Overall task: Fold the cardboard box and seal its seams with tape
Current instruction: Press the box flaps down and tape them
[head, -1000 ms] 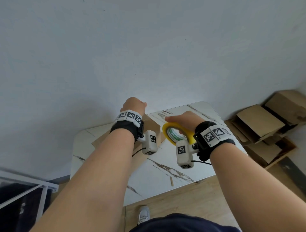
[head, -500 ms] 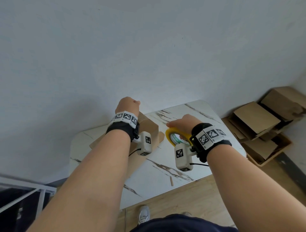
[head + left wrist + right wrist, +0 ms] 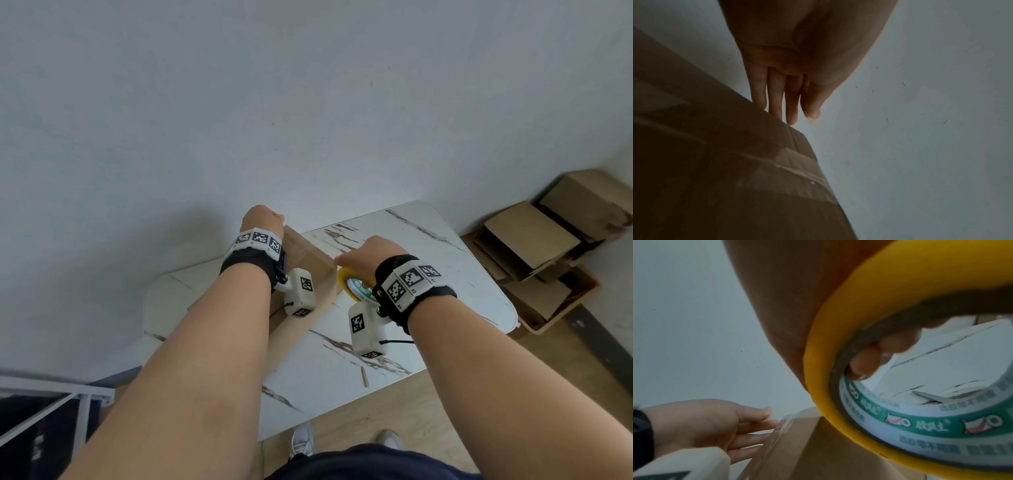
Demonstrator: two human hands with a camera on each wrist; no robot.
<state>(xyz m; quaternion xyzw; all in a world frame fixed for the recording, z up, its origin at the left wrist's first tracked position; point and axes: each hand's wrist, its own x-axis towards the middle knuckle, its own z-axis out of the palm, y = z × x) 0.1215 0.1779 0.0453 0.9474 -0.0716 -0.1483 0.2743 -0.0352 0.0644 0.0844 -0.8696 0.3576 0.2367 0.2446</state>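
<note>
A: Where did the cardboard box [image 3: 310, 255] lie from the tape roll [image 3: 354, 284]?

B: Just to its left on the surface [image 3: 445, 274], long axis running away from the person. The right hand [image 3: 368, 253] was nearer the near corner; its grip was curled through the roll's core, holding it.

A: And the left hand [image 3: 781, 91]?

B: It lay over the box's far top edge, fingers [image 3: 754, 437] straight, touching a clear strip of tape [image 3: 781, 428] there. That grip was flat, closed round nothing

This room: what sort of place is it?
Probably a plain packing or store room: bare wall, a marble-look table, and cardboard boxes piled in the corner on a wooden floor.
</note>
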